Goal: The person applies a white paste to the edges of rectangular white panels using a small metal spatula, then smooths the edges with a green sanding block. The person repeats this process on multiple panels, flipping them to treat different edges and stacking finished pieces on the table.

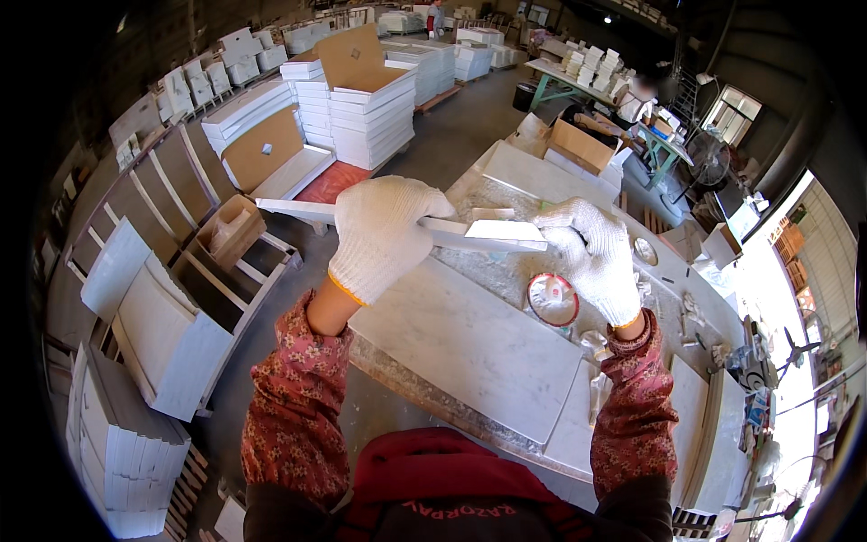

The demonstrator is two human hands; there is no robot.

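Note:
My left hand (384,226), in a white knit glove, is closed round a long, narrow white stone strip (442,233) held above the work table. One end of the strip sticks out to the left of the glove. Its right end shows a bright white face. Beside that end is my right hand (591,248), gloved too, with its fingers curled in; what they pinch, if anything, is hidden. Below lies a large pale marble slab (479,334) on the table. A round dish with a red rim (553,300) sits under my right hand.
White slabs lean on a rack (149,316) at the left. Stacked white boxes (366,113) stand beyond it. An open cardboard box (581,146) is at the table's far end. Farther back right, a person (637,104) is near green tables and a standing fan (709,158).

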